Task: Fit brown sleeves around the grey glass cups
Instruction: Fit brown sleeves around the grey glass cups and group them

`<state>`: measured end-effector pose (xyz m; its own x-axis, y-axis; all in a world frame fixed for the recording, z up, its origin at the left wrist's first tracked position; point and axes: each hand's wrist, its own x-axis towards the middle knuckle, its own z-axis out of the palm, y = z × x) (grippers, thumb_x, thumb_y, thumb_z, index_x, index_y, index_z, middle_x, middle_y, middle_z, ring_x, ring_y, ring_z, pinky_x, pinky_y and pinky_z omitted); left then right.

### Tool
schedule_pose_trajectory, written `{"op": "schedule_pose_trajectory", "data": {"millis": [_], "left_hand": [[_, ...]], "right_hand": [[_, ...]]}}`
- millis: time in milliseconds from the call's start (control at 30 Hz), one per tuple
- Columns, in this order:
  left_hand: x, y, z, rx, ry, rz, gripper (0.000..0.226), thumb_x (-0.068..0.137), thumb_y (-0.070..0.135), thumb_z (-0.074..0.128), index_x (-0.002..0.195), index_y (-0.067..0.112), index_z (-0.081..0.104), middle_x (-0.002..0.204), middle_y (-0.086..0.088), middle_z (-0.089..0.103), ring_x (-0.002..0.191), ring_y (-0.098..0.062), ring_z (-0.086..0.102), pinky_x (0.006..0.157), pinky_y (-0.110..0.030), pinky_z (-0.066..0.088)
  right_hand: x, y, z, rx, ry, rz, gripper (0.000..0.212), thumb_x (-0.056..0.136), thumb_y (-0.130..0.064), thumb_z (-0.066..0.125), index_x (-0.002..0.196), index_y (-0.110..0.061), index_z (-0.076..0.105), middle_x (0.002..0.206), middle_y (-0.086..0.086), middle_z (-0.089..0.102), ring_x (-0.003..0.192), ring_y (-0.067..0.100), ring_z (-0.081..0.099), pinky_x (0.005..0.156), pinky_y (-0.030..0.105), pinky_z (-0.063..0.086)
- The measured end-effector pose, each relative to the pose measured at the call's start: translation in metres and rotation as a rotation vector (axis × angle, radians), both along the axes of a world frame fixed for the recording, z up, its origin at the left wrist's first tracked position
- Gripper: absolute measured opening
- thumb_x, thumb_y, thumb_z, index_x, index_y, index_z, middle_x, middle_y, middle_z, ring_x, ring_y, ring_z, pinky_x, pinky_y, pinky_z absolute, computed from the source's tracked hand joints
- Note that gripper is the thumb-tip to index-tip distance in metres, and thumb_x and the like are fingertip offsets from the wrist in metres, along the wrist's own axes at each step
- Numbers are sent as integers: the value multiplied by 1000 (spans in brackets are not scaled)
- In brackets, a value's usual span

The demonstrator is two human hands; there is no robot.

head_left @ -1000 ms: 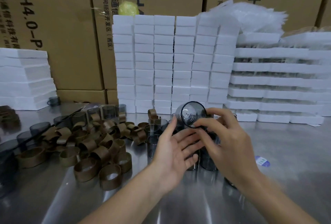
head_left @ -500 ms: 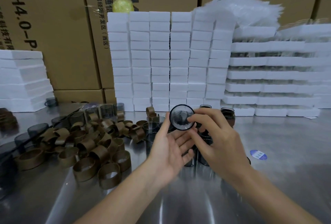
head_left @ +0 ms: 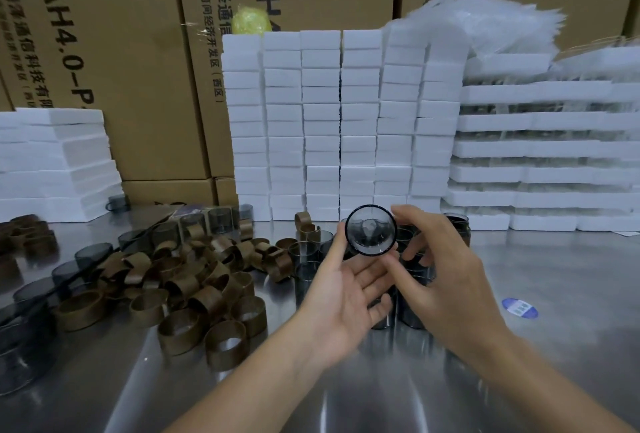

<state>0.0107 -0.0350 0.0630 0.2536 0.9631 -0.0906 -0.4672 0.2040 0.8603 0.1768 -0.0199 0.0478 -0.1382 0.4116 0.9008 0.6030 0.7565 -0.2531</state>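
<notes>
Cup: being held off the bench between both hands, mouth facing the camera.
Left hand: lying palm up, fingers nearly straight under cup, thumb touching its left rim.
Right hand: curling fingers round cup's right side.
Sleeves: lying heaped left of the hands.
More cups: standing beneath the hands.

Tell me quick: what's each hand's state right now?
Left hand: open, palm up, thumb against the grey glass cup.
Right hand: grip on that cup, forefinger and thumb pinching its rim.
</notes>
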Motion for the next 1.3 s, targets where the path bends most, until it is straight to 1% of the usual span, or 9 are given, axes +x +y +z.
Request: {"op": "schedule_pose_trajectory", "data": {"millis": [200,433,567,733,867,1000,1100,1200,1300], "left_hand": [[0,5,-5,6,-16,-67,77,97,76,53,129,11,80,130,-2,78,92,-13,74,81,-29,51],[1,6,-6,17,-46,-136,76,99,75,53,132,12,79,107,-1,77,91,-15,72,90,-33,51],[2,5,-7,21,-64,-171,77,94,76,54,126,12,82,112,-3,79,94,-16,74,89,-33,52],[0,3,-6,56,-113,-176,81,85,77,66,128,9,80,117,-7,79,99,-19,75,97,-37,54],[1,-1,-3,98,-145,-128,79,85,75,71,127,8,81,128,-10,78,107,-22,78,96,-37,61],[1,-3,4,347,29,89,52,87,49,82,130,20,79,135,-7,76,127,-22,72,100,-35,61],[0,-3,3,705,287,396,58,75,33,94,128,26,69,124,3,79,120,-17,73,98,-27,59],[2,-6,-2,946,481,591,64,70,26,99,121,36,61,119,12,74,119,-16,71,93,-23,56],[5,-9,-6,996,510,640,68,68,28,99,119,45,57,120,10,72,119,-22,70,95,-39,59]], "right_hand": [[-1,-3,2,-41,25,26,59,93,-31,69,150,-33,53,134,-20,59,99,3,64,85,7,44],[-3,-1,5,-59,79,18,66,89,-33,78,151,-27,55,137,-17,58,120,1,59,93,8,44],[-4,-2,6,-78,134,34,67,87,-40,77,150,-29,57,137,-18,59,128,9,60,105,16,45],[-6,-1,3,-40,146,51,66,80,-21,83,143,-29,61,133,-16,63,128,12,61,102,12,43],[-5,-2,3,-18,135,59,66,81,-24,79,143,-34,57,134,-22,59,128,12,60,102,14,44],[-6,-1,2,-21,100,7,66,85,-34,76,145,-38,51,135,-29,56,126,4,58,103,23,48],[-5,-2,0,-66,122,-32,66,84,-41,80,144,-41,50,129,-27,58,119,4,59,98,32,54],[-6,-2,-3,-96,128,-14,79,78,-18,94,143,-38,53,128,-24,63,119,9,62,95,38,56],[-6,-1,-4,-97,123,32,84,76,-8,95,143,-36,54,131,-21,66,120,13,65,95,41,57]]}}
